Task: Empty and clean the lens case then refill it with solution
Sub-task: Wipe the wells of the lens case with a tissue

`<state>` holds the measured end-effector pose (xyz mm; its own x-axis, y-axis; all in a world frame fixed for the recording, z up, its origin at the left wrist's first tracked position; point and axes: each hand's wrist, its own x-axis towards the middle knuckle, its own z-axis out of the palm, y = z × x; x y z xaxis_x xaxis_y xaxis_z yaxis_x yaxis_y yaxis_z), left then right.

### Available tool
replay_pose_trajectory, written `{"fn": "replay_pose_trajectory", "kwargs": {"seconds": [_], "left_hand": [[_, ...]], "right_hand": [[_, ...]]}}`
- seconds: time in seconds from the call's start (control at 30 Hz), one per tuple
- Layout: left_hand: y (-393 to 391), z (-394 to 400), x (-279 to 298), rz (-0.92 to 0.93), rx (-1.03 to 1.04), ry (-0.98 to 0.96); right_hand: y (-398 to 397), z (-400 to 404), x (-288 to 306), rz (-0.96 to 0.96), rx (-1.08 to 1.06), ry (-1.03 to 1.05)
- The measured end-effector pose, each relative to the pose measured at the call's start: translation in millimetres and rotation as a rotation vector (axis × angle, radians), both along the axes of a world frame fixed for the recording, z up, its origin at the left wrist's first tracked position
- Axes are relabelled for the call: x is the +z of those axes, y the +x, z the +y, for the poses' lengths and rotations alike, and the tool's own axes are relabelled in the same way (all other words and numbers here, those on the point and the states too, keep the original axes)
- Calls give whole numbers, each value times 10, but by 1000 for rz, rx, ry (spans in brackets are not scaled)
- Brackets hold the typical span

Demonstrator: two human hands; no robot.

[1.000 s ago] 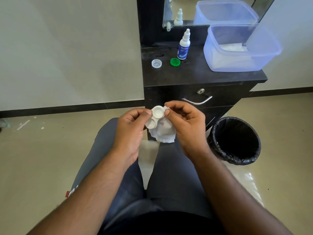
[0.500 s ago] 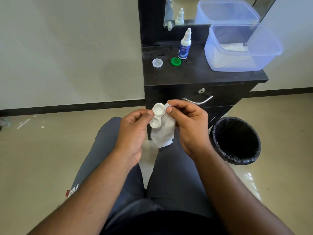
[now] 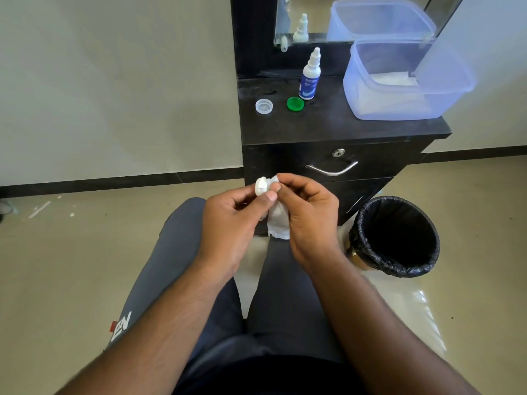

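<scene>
Above my lap my left hand point(image 3: 232, 223) pinches the white lens case point(image 3: 261, 186), which is turned on edge and mostly covered by my thumb. My right hand point(image 3: 309, 208) pinches a white tissue point(image 3: 278, 223) against the case; the tissue hangs down between my hands. On the black cabinet top point(image 3: 328, 124) stand the solution bottle point(image 3: 309, 78), a green cap point(image 3: 295, 103) and a clear cap point(image 3: 264, 106), both lying loose.
A translucent blue tub point(image 3: 405, 81) with white tissues inside stands at the cabinet's right. A black-lined waste bin point(image 3: 395, 235) is on the floor to my right. A mirror point(image 3: 342, 15) rises behind the cabinet, whose drawer handle point(image 3: 332, 169) faces me.
The lens case has turned from facing up to standing on edge, and both hands have closed in around it with the tissue pressed against it.
</scene>
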<state>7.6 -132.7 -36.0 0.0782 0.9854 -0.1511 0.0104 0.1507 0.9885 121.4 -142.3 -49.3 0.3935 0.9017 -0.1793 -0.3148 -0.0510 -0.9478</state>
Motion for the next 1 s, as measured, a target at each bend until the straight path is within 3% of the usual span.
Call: {"fn": "replay_pose_trajectory", "kwargs": {"seconds": [0.43,0.6,0.73,1.0], "left_hand": [[-127,67,20,-283,-162,-311],[-118,71,18,-280,-42,-338],[-120,70,-4,-277,-68,-363],[-186,127,-57,-463,-191,-465]], "right_hand": [[50,-46,68,-124,22,62],[87,-36,81,-226,-38,108],[105,-33,82,-400,66,133],[134,-23,54,-651,152,199]]}}
